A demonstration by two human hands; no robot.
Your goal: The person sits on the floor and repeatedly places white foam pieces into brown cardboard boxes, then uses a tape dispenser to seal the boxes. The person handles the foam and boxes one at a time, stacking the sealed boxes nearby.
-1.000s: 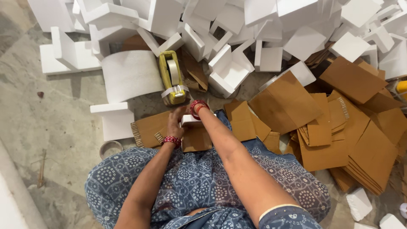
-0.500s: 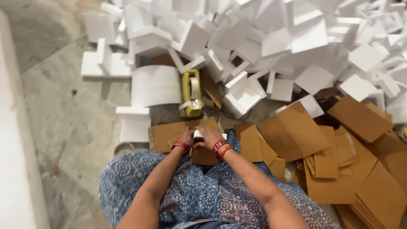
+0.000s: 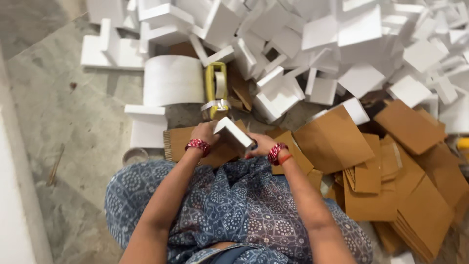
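I hold a small white foam piece (image 3: pixel 233 131) with both hands above my lap. My left hand (image 3: pixel 205 132) grips its left side, fingers curled around it. My right hand (image 3: pixel 261 144) holds its lower right end. Both wrists wear red bangles. A flat brown cardboard sheet (image 3: pixel 188 142) lies on the floor just under my hands. A yellow tape dispenser (image 3: pixel 216 90) stands right beyond the foam piece.
A big heap of white foam blocks (image 3: pixel 342 44) fills the far side. Several folded cardboard sheets (image 3: pixel 391 176) are piled at the right. A curved white foam sheet (image 3: pixel 173 80) and a small round lid (image 3: pixel 134 155) lie at the left on the stone floor.
The foam piece has been lifted and turned, tilted between both hands. My view has shifted right and closer to the pile.
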